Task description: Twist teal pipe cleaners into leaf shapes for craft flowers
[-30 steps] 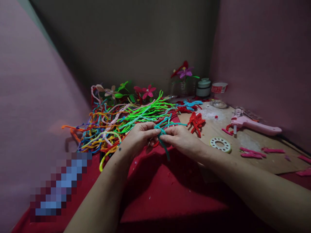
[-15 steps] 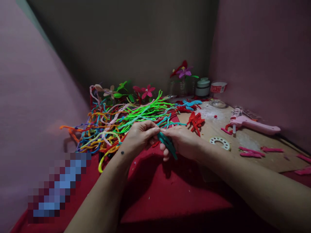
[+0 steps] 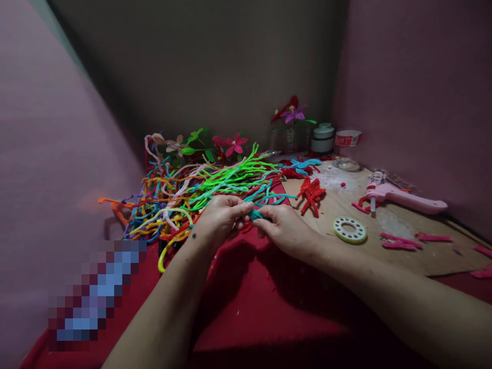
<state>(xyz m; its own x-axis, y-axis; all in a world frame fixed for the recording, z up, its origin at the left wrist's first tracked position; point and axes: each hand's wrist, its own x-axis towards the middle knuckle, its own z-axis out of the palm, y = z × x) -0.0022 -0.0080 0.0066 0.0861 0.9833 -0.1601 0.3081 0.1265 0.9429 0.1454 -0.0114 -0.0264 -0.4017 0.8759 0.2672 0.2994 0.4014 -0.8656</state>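
The left hand [image 3: 221, 215] and right hand [image 3: 288, 229] are covering most of the teal stem [image 3: 255, 214] between them, leaving its shape unclear. A pixelated patch [image 3: 100, 293] is masking something bluish. The right forearm [image 3: 388, 277] is hiding part of the cardboard [image 3: 413, 260]; the frame's edge is cutting off a pink strip [image 3: 481, 273]. Lettering on the red-and-white cup [image 3: 348, 138] is blurring.

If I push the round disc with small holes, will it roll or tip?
The disc would probably slide rather than roll or tip, since it lies flat on the brown board. Its many holes suggest it is light for its size.
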